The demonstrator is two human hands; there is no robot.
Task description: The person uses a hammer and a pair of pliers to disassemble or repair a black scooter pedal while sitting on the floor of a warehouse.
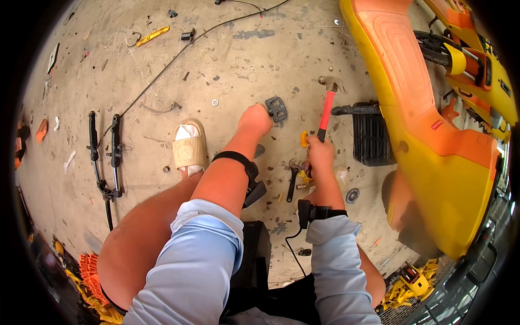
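A yellow-and-orange vehicle body (417,114) filled the right side. To its left, a red-handled hammer (327,111) was clasped in the right hand (320,154). Left of that, the curled left hand (255,120) held a black pedal (277,109) by its edge.

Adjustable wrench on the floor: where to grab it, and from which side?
By the dark handle of the adjustable wrench, probably from above and its left. The handle is long and slim and points toward the person, while the right hand, holding the claw hammer, and a yellow piece crowd the right of its head.
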